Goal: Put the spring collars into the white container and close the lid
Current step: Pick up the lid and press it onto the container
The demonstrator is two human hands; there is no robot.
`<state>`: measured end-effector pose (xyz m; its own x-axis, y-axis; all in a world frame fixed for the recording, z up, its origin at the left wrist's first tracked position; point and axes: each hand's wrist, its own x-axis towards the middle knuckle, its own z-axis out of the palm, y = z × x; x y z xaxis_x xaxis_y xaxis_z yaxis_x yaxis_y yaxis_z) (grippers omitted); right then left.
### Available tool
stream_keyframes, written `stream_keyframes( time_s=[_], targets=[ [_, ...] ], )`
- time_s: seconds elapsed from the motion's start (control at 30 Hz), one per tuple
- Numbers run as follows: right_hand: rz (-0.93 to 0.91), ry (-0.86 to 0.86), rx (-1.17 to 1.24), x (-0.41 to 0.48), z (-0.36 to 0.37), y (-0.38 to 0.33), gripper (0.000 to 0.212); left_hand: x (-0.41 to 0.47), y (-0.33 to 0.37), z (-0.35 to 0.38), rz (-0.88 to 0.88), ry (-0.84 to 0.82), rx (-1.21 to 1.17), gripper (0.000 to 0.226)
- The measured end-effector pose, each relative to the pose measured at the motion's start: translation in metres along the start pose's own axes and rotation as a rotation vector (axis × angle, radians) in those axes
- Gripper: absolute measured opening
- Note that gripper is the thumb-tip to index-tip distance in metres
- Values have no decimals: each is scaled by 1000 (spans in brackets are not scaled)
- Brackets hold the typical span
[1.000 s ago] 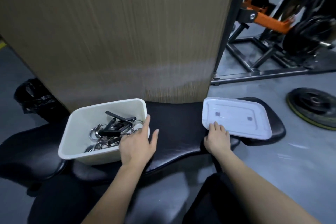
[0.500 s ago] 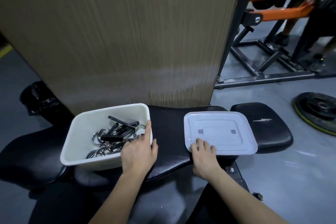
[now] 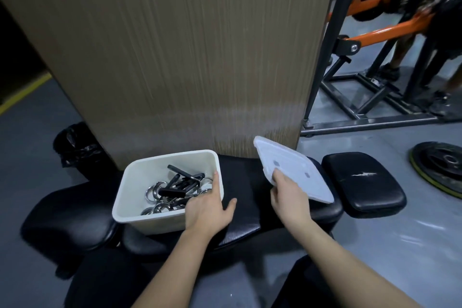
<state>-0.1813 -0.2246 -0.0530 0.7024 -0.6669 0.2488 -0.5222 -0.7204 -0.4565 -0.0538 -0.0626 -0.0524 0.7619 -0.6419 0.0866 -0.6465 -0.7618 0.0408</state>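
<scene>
The white container [image 3: 140, 177] stands open on the black padded bench [image 3: 245, 182], with several spring collars [image 3: 172, 190], chrome rings with black handles, piled inside. My left hand [image 3: 207, 210] grips the container's near right corner, thumb over the rim. My right hand [image 3: 287, 197] holds the white lid [image 3: 295, 170] by its near edge. The lid is lifted off the bench and tilted, to the right of the container.
A tall brown panel [image 3: 187, 57] rises directly behind the bench. A separate black pad [image 3: 362, 180] lies at the right, a weight plate [image 3: 442, 165] on the grey floor beyond it. A black and orange rack [image 3: 370, 37] stands at the back right, a black bag [image 3: 75, 147] at the left.
My right hand slid the lid leftward along the bench, then lifted and tilted it. My left hand stayed on the container's corner.
</scene>
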Motion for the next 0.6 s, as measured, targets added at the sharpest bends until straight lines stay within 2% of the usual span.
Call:
stream_keyframes(
  time_s=[0.07, 0.17, 0.23, 0.27, 0.33, 0.4, 0.47, 0.53, 0.6],
  targets=[
    [-8, 117, 171, 11, -21, -18, 18, 1, -2, -1, -7, -56, -51, 96],
    [13, 188, 492, 15, -46, -47, 25, 2, -9, -5, 7, -104, -197, 98],
    [12, 219, 622, 17, -57, -60, 23, 0, -15, -8, 54, -62, -421, 94],
    [4, 241, 683, 18, -62, -66, 19, -1, -19, -9, 62, -40, -611, 91],
    [4, 275, 878, 20, -69, -77, 17, -5, -30, -20, -26, -15, -1056, 88],
    [29, 236, 1158, 22, -72, -85, 19, -6, -45, -35, -192, -2, -1333, 77],
    [63, 165, 1352, 24, -69, -92, 19, -5, -63, -51, -322, 35, -1503, 69],
    [92, 130, 1415, 24, -63, -96, 18, -2, -79, -67, -386, 80, -1652, 68],
    [123, 166, 1462, 21, -60, -102, 15, -1, -85, -80, -404, 75, -1659, 70]
  ],
)
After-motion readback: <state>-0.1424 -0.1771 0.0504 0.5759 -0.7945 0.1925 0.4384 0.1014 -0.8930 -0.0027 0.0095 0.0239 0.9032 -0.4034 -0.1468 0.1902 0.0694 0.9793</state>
